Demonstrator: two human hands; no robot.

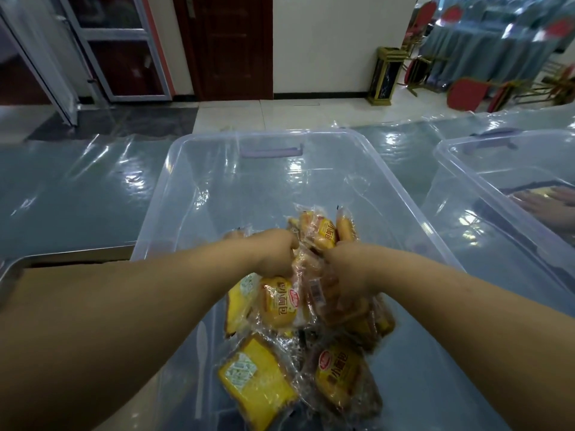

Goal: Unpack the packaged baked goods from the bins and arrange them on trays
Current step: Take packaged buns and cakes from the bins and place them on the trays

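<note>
The left hand [277, 253] and the right hand [348, 270] are both curled tight, knuckles up. Each clutches a fistful of wrapper on the same bunch of bread packets [322, 233], lifted between them over the middle of the clear bin [174, 181]. The fingertips are buried in film, so I cannot tell how many packets each hand really has. A packet with a barcode [315, 293] dangles under the right hand and a round bun packet [278, 303] sags under the left. These look held by a pinch of wrapper at most, and the slick film could let them slip out and drop back into the bin. Squeezing harder to prevent that would likely crush the soft bread, and if the hands pull apart a shared wrapper may tear. On the bin floor toward its near edge lie a wrapped cake slice [255, 381] and another bun packet [339, 377], not yet unpacked. The metal tray [9, 272] shows only a corner at the left near edge of the film-covered table [77, 188], beyond the bin's left wall. Hanging packets could catch on that wall on the way across and fall. A second bin [460, 157] stands just to the right, with another person's hand [547, 203] behind its wall.
</note>
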